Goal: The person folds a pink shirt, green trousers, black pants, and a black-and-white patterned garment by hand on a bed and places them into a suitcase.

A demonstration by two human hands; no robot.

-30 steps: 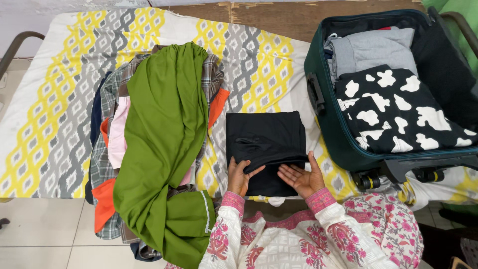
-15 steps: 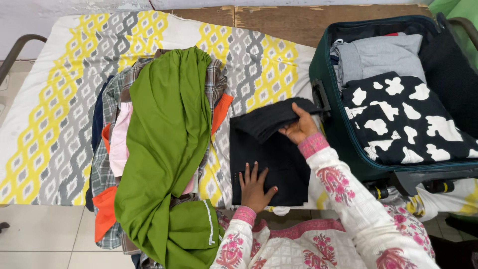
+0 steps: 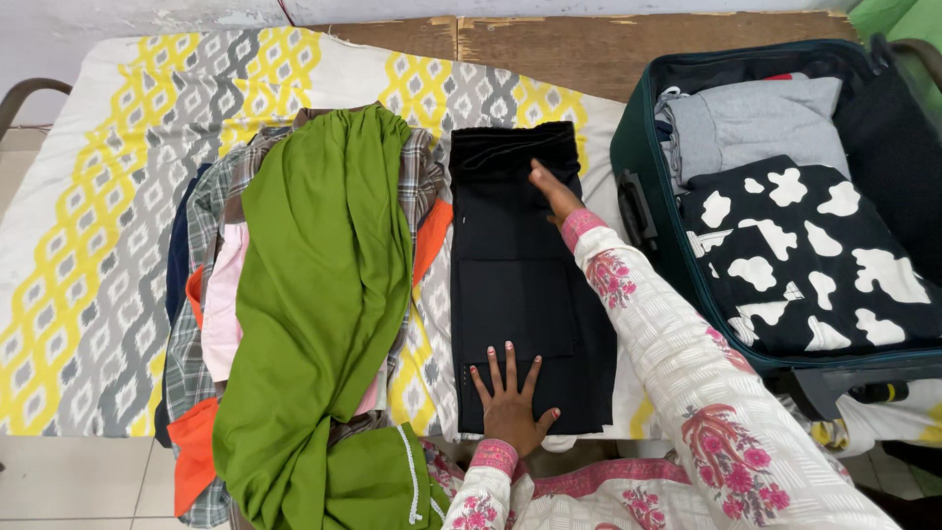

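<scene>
Black garment (image 3: 525, 285) lies flat and stretched out lengthwise on the patterned bedsheet (image 3: 118, 196), between the clothes pile and the suitcase (image 3: 648, 147).

Left hand (image 3: 510, 397): palm down, fingers spread, pressing the near end of the black garment close to the bed edge. Not gripping, just flat on the cloth.

Right hand (image 3: 554, 191): arm reaches across, fingers extended and flat on the far part of the garment, near its top right side. Also open, nothing pinched as far as I can tell.

Left of the garment: pile of clothes with a long green cloth (image 3: 314, 314) draped on top, a plaid shirt (image 3: 417, 172) under it, pink and orange pieces showing at the edges. The pile's right edge is just beside the black garment, an orange piece touching or nearly so.

Suitcase sits open at the right, dark green shell, just beside the garment. Inside: a black-and-white cow-pattern cloth (image 3: 805, 255) at the near part, a folded grey garment (image 3: 756, 123) behind it.

Sleeves are white with pink floral print.
</scene>
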